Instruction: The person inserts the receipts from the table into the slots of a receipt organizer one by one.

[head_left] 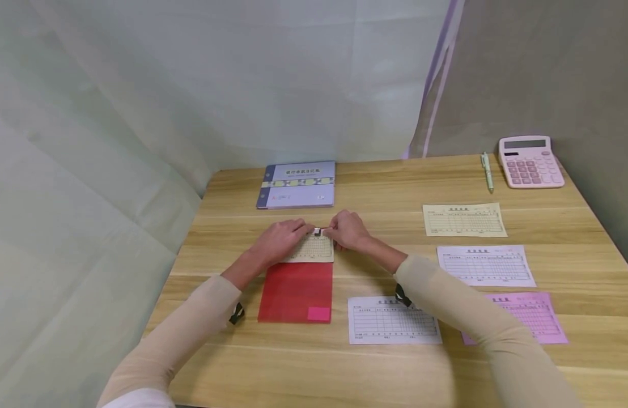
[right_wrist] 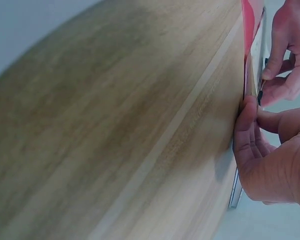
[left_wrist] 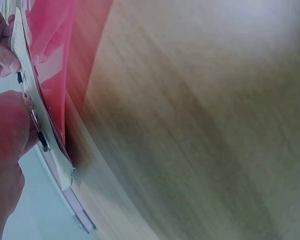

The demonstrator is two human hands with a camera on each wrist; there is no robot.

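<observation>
A cream receipt form [head_left: 314, 249] lies over the top part of a translucent red folder [head_left: 296, 292]. Along their far edge runs a thin metal fastener with small black pieces [left_wrist: 42, 141]. My left hand [head_left: 280, 241] is at this edge; its thumb and finger pinch the fastener, as the right wrist view shows. Opposite it, my right hand [head_left: 349, 231] pinches the layered paper and folder edge at the right corner between thumb and fingers [right_wrist: 247, 112]. In the left wrist view, the red sheet [left_wrist: 55, 95] stands partly raised beside the paper. The fingers hide parts of the fastener.
A bluish account book [head_left: 298, 192] lies behind the hands. To the right are cream [head_left: 464, 221], white [head_left: 484, 266] and pink [head_left: 533, 317] forms, with another white form [head_left: 393, 328] near the right forearm. A pen [head_left: 487, 173] and pink calculator [head_left: 530, 164] lie at the back right.
</observation>
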